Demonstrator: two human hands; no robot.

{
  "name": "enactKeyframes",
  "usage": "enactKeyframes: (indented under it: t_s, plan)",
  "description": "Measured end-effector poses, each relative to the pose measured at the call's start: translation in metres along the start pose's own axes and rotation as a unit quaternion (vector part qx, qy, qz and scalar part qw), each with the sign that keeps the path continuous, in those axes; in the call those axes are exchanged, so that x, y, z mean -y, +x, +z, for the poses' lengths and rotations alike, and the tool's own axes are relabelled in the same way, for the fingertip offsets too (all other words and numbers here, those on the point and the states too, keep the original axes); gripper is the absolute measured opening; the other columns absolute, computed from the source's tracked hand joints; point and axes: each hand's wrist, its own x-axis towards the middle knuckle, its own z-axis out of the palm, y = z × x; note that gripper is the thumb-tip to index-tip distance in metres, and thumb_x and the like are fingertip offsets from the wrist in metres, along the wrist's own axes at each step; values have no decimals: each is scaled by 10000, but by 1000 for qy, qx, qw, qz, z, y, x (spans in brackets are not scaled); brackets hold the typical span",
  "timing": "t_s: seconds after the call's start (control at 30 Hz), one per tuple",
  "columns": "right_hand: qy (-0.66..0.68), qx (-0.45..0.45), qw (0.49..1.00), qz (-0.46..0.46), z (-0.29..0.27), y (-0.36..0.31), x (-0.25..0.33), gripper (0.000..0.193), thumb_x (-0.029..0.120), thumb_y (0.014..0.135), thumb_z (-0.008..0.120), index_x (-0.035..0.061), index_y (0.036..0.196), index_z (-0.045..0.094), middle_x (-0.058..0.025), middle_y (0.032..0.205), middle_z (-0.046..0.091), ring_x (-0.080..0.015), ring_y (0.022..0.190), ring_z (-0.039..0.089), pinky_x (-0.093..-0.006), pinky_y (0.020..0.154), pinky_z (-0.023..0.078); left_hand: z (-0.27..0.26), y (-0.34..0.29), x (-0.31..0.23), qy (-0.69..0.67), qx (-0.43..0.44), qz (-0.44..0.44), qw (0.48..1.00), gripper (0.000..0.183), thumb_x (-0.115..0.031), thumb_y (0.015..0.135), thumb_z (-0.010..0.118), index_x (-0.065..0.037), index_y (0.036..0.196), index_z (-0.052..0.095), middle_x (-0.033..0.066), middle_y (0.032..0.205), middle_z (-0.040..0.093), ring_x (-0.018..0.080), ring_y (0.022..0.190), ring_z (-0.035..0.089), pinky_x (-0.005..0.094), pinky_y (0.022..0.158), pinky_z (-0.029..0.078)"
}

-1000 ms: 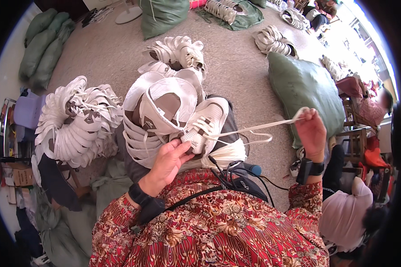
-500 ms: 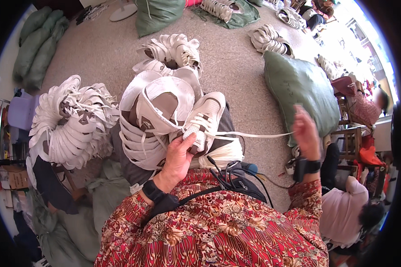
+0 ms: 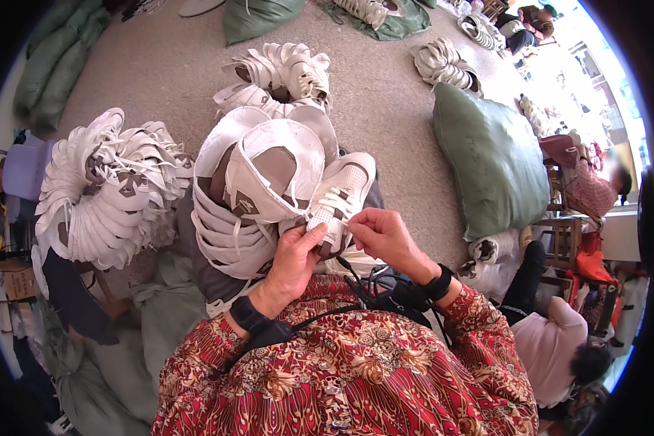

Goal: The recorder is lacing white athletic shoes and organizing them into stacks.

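On my lap lies a white shoe upper [image 3: 347, 179] with a perforated toe and white lacing, its toe pointing away from me. My left hand [image 3: 292, 258] grips its tongue end, thumb on top. Close beside it, my right hand [image 3: 381, 236] pinches the white shoelace [image 3: 344, 224] at the eyelets on the upper's right side. A stack of white and brown shoe uppers [image 3: 232, 236] rests on my lap, left of the one in my hands. Pale loose laces [image 3: 352, 259] lie partly hidden under my hands.
Bundled uppers [image 3: 109, 196] stand at the left, and more uppers [image 3: 280, 76] lie ahead on the floor. A stuffed green sack [image 3: 490, 163] sits at the right, with green sacks [image 3: 171, 305] at the near left. A person in pink [image 3: 552, 345] is at the lower right.
My right hand has come back from the far right to the shoe upper; the lace is no longer stretched out sideways. My left hand keeps its hold. The view has shifted slightly.
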Motion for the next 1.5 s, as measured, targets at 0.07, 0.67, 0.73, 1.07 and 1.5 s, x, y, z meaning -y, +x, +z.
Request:
enactKeyframes:
  t_s: [0.07,0.67,0.73,1.07,1.5]
  plan:
    - [-15,-15,1000,-1,2,1,-1,188,153,975,629,-32,950,651,-4,692,621,-43,542,526,-208,475,405,-1,0,-1,-2,-1,-6,1000,256,-161,999,615,16,1181,645,63,1093,687,133,965,643,299,861,511]
    - [-99,-11,989,-110,7,7,1,137,129,995,573,10,936,605,-6,705,619,-67,596,548,-221,530,451,-7,1,-7,-15,24,-23,999,231,-110,986,589,12,1173,650,63,1119,692,142,990,655,312,911,511]
    - [-5,52,998,-43,1,5,6,143,123,1008,555,7,939,602,-1,706,613,-65,601,550,-224,533,455,-11,0,-8,-13,38,-40,998,230,-88,976,575,14,1168,651,67,1123,693,152,999,656,317,917,509]
    - [-61,2,995,-81,5,7,-1,134,120,995,598,-10,968,618,-2,753,632,-59,635,583,-231,578,495,-6,-1,-10,5,26,-58,998,221,-102,974,585,-7,1159,660,57,1101,695,142,988,650,316,901,511]
    - [-139,-81,976,-150,8,13,-1,153,111,907,647,-39,880,632,-99,680,644,-140,619,602,-325,590,486,-10,0,2,42,49,2,998,285,-110,974,626,2,1235,617,56,1176,665,138,1060,636,305,942,511]
